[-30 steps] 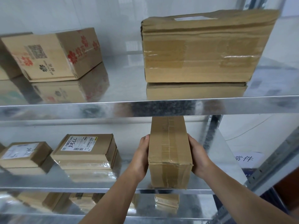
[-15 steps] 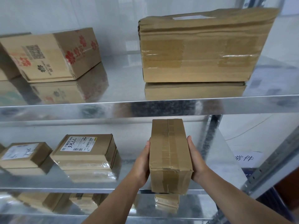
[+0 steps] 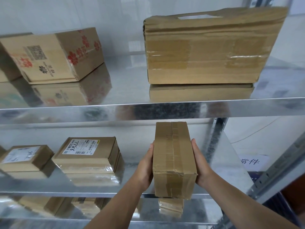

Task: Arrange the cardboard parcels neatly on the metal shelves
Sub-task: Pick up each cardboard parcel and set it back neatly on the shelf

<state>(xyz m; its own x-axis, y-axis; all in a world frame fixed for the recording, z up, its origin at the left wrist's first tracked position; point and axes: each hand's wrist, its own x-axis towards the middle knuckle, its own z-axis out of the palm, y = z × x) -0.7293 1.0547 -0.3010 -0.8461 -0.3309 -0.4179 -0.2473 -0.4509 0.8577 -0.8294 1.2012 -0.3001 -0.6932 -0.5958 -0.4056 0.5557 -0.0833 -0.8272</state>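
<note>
1. Left hand [image 3: 145, 166] and right hand [image 3: 200, 164]: each grips one long side of the taped parcel [image 3: 173, 156], thumbs along its top edges, fingers hidden.
2. Taped parcel: long axis runs front to back. The near end overhangs the front lip of the middle shelf [image 3: 66, 194] and the far end points inward. The tape seam runs lengthwise on top.
3. Middle shelf, left: labelled parcel [image 3: 89, 154] lying flat, with a small labelled parcel [image 3: 24, 157] beside it.
4. Upper shelf [image 3: 99, 111]: large parcel [image 3: 208, 52] to the right, standing broadside. The flower-printed parcel [image 3: 54, 55] sits to the left, angled.
</note>
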